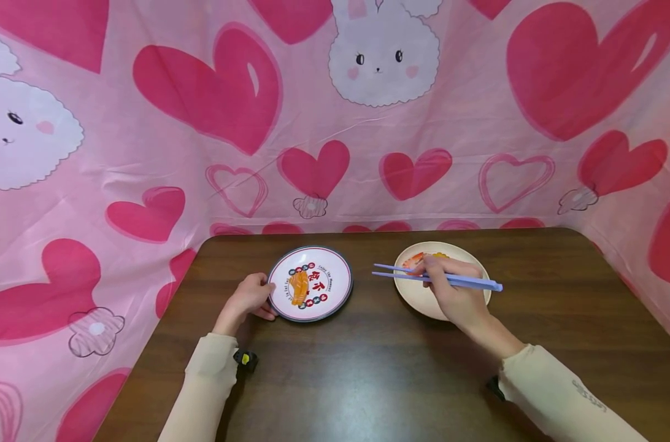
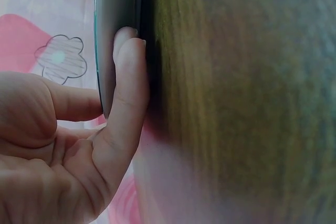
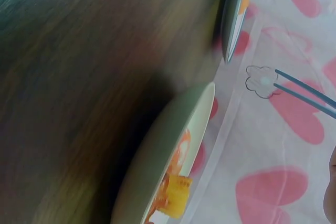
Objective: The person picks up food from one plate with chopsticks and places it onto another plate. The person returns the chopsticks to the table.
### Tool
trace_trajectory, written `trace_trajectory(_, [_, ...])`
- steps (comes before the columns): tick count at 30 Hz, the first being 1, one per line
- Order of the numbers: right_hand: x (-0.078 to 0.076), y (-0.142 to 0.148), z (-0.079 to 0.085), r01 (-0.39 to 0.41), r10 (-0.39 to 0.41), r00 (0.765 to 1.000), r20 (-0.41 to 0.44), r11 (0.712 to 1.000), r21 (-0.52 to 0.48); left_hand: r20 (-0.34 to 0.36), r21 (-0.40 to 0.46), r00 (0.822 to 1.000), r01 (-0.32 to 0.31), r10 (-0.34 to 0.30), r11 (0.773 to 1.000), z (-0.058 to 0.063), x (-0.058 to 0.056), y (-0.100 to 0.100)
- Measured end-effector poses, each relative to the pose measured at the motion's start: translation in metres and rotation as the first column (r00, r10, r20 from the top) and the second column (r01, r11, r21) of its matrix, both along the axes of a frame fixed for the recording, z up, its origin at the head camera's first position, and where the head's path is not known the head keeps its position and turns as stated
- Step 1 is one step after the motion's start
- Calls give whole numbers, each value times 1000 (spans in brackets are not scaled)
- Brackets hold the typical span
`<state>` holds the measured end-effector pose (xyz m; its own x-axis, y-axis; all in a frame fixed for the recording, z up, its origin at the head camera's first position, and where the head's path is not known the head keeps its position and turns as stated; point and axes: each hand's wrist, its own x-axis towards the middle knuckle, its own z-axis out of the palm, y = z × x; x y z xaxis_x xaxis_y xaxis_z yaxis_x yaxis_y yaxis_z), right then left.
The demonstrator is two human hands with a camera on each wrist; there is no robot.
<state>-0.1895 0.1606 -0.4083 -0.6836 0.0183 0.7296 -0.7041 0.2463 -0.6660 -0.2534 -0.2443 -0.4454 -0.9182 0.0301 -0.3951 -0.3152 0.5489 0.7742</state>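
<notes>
the left hand (image 1: 250,297) pinches the left rim of a round white plate (image 1: 337,282) with a dark edge and red printing, thumb above and fingers beneath; a striped orange slice of food (image 1: 299,287) lies on its left half. the right hand (image 1: 453,285) grips a pair of pale blue-violet chopsticks (image 1: 473,282), tips apart, over a round cream plate (image 1: 418,299) on the dark brown wooden table (image 1: 335,380). a yellow chunk (image 3: 178,195) and orange-red pieces (image 1: 413,260), perhaps shrimp, lie there, partly hidden.
</notes>
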Motion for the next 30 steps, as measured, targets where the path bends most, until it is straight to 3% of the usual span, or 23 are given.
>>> trace_trajectory(9, [5,16,3,-26,26,1000,-4,994,105,7,7,1000,-5,5,1000,0,0,1])
trace_trajectory(19, [12,38,10,53,-54,999,6,989,140,7,12,1000,-4,4,1000,2,-2,1])
trace_trajectory(30, [18,58,8,63,-72,996,59,988,138,-7,13,1000,5,-4,1000,1,0,0])
